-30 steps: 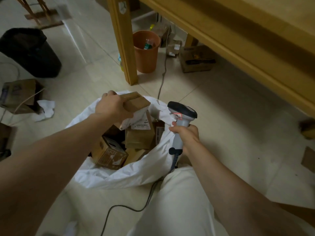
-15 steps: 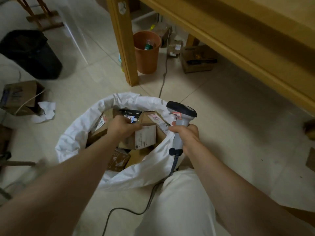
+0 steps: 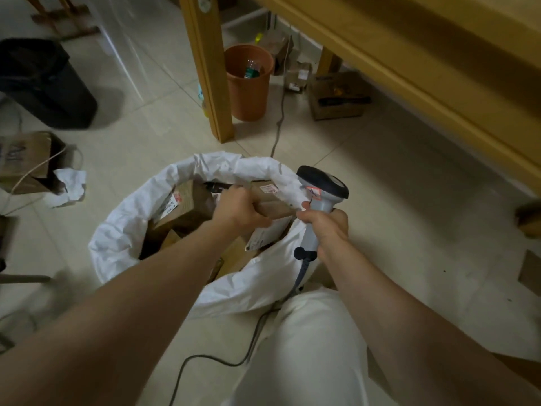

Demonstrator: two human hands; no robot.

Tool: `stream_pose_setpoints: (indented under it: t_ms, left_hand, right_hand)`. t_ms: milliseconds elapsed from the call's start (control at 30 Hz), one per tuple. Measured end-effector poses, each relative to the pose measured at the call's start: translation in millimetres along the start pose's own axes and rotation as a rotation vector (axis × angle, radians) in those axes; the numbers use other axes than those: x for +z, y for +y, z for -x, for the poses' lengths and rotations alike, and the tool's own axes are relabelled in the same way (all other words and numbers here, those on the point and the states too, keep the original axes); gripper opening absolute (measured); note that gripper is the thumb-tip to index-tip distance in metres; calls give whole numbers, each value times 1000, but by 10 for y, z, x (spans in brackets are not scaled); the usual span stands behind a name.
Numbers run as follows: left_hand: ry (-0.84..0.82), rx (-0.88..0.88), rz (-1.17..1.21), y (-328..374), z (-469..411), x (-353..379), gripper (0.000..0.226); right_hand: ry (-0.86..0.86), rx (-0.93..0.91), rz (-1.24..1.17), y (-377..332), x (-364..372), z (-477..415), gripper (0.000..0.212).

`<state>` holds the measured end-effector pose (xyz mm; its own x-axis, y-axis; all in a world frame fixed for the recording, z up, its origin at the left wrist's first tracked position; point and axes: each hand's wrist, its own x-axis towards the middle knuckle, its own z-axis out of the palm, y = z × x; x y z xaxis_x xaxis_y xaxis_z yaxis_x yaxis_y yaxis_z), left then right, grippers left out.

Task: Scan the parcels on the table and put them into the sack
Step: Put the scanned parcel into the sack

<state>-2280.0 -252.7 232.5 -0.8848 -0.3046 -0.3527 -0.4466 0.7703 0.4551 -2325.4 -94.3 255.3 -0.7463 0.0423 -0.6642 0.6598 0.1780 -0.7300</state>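
The wooden tabletop (image 3: 424, 63) overhangs at upper right, its leg (image 3: 209, 68) standing on the tiled floor (image 3: 395, 200). The white sack (image 3: 117, 241) sits open on the floor in front of that leg, with several brown boxes (image 3: 187, 206) inside. One cardboard parcel (image 3: 278, 210), white label on its lower face, lies tilted at the sack's mouth by the right rim. The grey scanner (image 3: 322, 189) is gripped by the right hand (image 3: 326, 227) against that rim. The left hand (image 3: 238, 208) is clamped on the parcel's left end, the two hands near each other
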Motion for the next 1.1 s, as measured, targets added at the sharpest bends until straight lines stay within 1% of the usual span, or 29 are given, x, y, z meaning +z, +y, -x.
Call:
stream_pose_setpoints:
  t_ms: [100, 200, 233, 300, 333, 400, 467, 533, 567, 633, 667, 700, 767, 833, 900, 933, 1000, 1033, 1067, 1100]
  left_hand:
    - [-17, 55, -125, 51, -72, 365, 47]
    - [-82, 54, -187, 55, -230, 397, 50]
    - [-120, 51, -168, 52, -259, 331, 50]
    - [-190, -7, -25, 73, -291, 168, 48]
    - [-211, -33, 49, 61, -310, 113, 46]
    - [-249, -56, 116, 43, -327, 87, 43]
    - [-262, -45, 125, 55, -355, 192, 32]
    - [-236, 13, 108, 111, -375, 354, 23]
    - [-236, 42, 91, 117, -383, 450, 27]
    - [-210, 73, 48, 83, -405, 586, 44]
    - [-210, 75, 27, 60, -412, 628, 49]
    - [-234, 59, 18, 65, -410, 643, 48]
    - [-348, 13, 109, 83, -360, 706, 38]
    - [-425, 18, 181, 105, -268, 817, 31]
    - [-423, 23, 186, 126, -194, 900, 30]
    - [-425, 7, 209, 141, -173, 913, 29]
    - [-429, 3, 225, 193, -120, 852, 28]
    - [-392, 8, 232, 239, -103, 779, 30]
    - [-321, 10, 259, 297, -76, 679, 33]
    - [-237, 10, 289, 376, -31, 550, 39]
  right_hand:
    - [-44, -47, 6, 4, -50, 54, 28]
    - [-25, -35, 25, 28, -155, 24, 34]
    - [-4, -19, 1, 29, -202, 3, 34]
    - [15, 17, -54, 18, -289, -51, 34]
    - [10, 26, -73, 12, -309, -71, 34]
    - [-21, 29, -76, 24, -296, -73, 35]
    - [-43, 40, -48, 80, -233, -71, 40]
    - [-29, 47, -26, 143, -196, -90, 45]
    - [-16, 52, -33, 170, -211, -116, 47]
    - [0, 70, -92, 172, -281, -178, 47]
    - [1, 83, -123, 173, -328, -204, 47]
    - [2, 96, -148, 181, -364, -232, 47]
    - [-25, 120, -173, 188, -397, -215, 43]
    - [-60, 132, -196, 215, -386, -188, 39]
    - [-100, 145, -213, 244, -389, -154, 33]
    - [-106, 151, -216, 241, -409, -140, 33]
    - [-101, 162, -198, 213, -485, -77, 50]
    - [-90, 162, -202, 185, -544, -41, 54]
    - [-82, 158, -228, 144, -619, 17, 46]
    - [-75, 155, -277, 96, -694, 80, 32]
